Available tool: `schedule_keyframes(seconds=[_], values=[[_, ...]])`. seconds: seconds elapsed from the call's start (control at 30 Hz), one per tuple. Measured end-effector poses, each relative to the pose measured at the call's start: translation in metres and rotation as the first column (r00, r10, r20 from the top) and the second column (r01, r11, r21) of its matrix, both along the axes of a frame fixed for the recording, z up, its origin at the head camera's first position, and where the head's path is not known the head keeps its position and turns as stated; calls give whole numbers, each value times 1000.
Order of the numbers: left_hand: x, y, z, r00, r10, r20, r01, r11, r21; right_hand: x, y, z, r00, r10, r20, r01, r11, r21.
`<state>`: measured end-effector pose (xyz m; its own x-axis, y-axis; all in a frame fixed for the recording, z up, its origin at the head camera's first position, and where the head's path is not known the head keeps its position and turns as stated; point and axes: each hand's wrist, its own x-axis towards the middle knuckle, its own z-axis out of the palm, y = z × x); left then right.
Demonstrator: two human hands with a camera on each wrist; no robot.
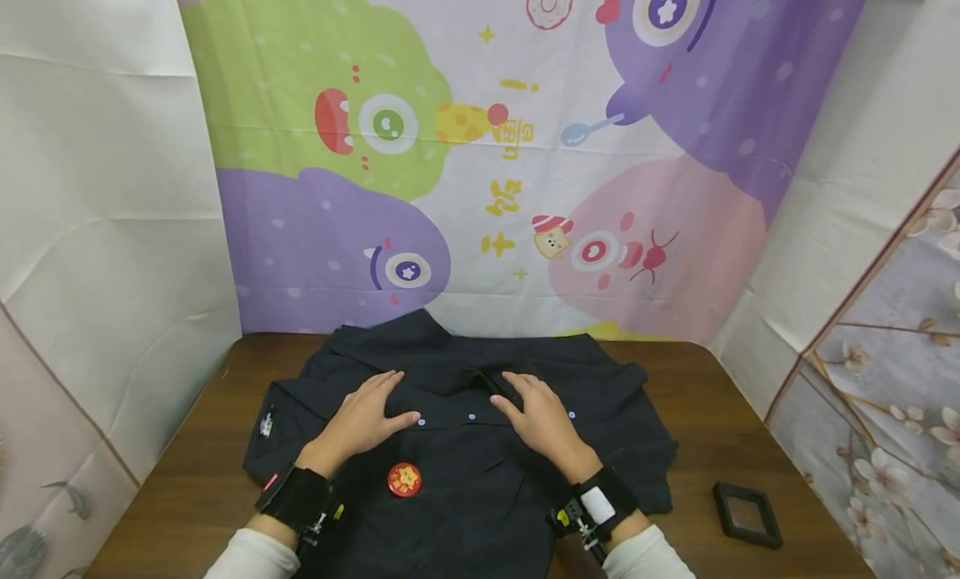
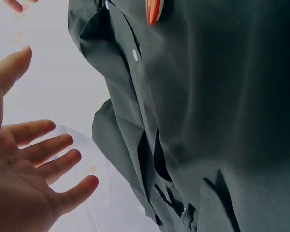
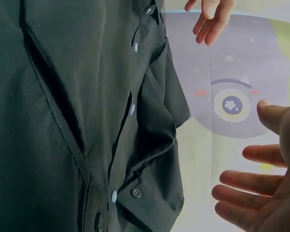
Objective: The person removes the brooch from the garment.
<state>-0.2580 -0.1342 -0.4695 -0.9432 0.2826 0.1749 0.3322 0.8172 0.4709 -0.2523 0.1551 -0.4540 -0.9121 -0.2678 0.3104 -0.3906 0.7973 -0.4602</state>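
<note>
Tabletop (image 1: 750,412), flat hands on shirt (image 1: 465,454)

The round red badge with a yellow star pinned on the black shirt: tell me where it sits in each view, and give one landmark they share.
Head: the round red badge sits low centre on the black shirt, between the two wrists.
Left wrist: only its red-orange edge shows at the top, right of centre.
Right wrist: not in view.
Shared landmark: the row of pale buttons along the shirt's front.
</note>
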Motion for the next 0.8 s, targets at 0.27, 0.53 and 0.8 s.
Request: schedule_keyframes(seconds=[0.27,0.53,0.8], values=[[2,0,-3,1000,-1,6,0,1000,9,2,-6,2,1000,20,4,-20,1000,0],[4,-3,-6,1000,5,29,-6,1000,20,1,-12,-6,999,46,-19,-46,999,8],[9,-5,-8,999,5,44,-7,999,45,1,-16,-6,996,84,-24,-84,996,1]])
